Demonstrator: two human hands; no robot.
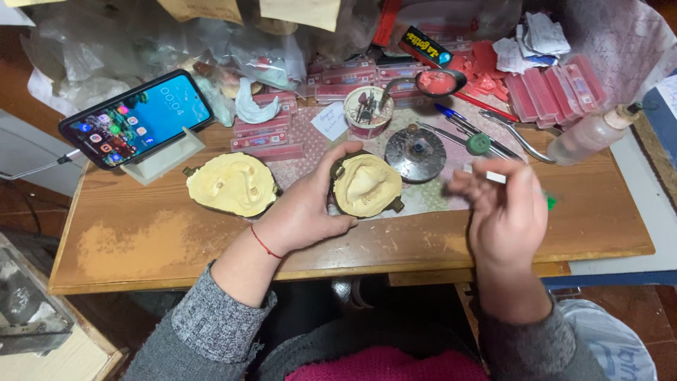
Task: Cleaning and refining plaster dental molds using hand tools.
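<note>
Under the left hand (307, 212), a round flask half filled with pale yellow plaster (367, 185) is gripped at its near side on the worktop (176, 240). A small white tool (486, 173), blurred, is pinched by the right hand (504, 212) just right of it. The flask is best kept braced flat while fine work is done. A second plaster-filled half (231, 183) lies left of the left hand.

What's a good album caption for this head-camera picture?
Left hand grips a yellow mould; blurred right hand holds a small tool.
</note>
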